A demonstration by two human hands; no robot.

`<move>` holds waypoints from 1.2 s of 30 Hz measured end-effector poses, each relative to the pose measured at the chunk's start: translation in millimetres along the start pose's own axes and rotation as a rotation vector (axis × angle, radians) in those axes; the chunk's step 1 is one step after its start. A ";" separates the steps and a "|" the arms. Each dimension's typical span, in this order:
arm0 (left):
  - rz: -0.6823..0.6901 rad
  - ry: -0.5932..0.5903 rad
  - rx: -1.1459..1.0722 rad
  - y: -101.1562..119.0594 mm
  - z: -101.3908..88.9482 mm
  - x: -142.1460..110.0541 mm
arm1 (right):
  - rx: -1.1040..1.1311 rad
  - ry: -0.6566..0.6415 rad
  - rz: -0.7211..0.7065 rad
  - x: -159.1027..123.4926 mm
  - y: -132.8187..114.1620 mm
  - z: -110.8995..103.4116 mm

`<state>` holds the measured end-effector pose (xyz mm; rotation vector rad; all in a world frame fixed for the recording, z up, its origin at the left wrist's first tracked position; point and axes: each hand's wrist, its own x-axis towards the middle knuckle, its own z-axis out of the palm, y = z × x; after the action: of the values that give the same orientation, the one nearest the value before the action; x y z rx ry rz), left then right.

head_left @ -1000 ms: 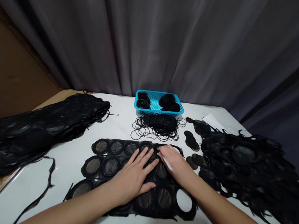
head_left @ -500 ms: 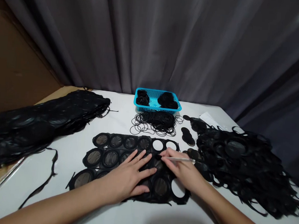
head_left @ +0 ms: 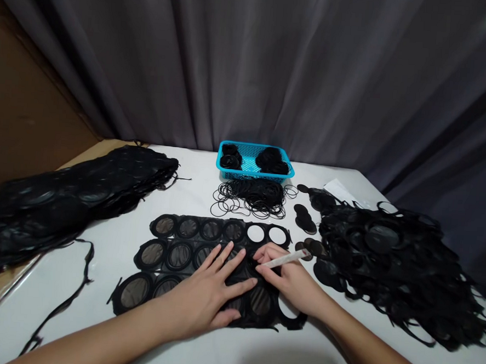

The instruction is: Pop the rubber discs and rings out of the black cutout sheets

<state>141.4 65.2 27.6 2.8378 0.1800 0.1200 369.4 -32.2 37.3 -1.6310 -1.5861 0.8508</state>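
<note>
Black sheet of ringed rounds (head_left: 179, 256): laid flat on white table (head_left: 110, 267), in three rows, with dark film visible in many rounds. At the right end of the black sheet: two open rounds (head_left: 256, 234) in the far row and another, partly covered, in the near row, all showing white. Step in hand, by judgement: close tool work near the right end of the middle row. Over the middle of the black sheet: left hand (head_left: 203, 292), fingers spread and open, resting on the material and apparently holding it flat. Over the right part of the black sheet: right hand (head_left: 292, 278), gripping slim pale tool (head_left: 288, 258) between thumb and fingers, with the working tip hidden; impossible to tell exact tip contact. Required for the next move, by judgement: steady left-hand pressure close to the worked round, fine control of the tip, and care not to snag the surrounding ring or thin film. Just beyond the black sheet: tangled black loops (head_left: 262, 194), then blue basket (head_left: 251, 174) holding further black bundles. Beside the right end of the black sheet: loose dark discs (head_left: 305, 219). Farther right of the black sheet: large black heap (head_left: 398, 263). To the left of the black sheet: thin black strip (head_left: 84, 279) and long black stack (head_left: 69, 196).
</note>
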 end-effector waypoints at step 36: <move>0.110 -0.107 -0.075 30.4 -0.4 -19.6 | 0.082 -0.073 0.044 -59.4 -14.9 19.9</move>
<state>125.3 33.8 35.7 2.7705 -0.0037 -0.0019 342.5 -90.7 38.3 -1.5987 -1.5486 0.9960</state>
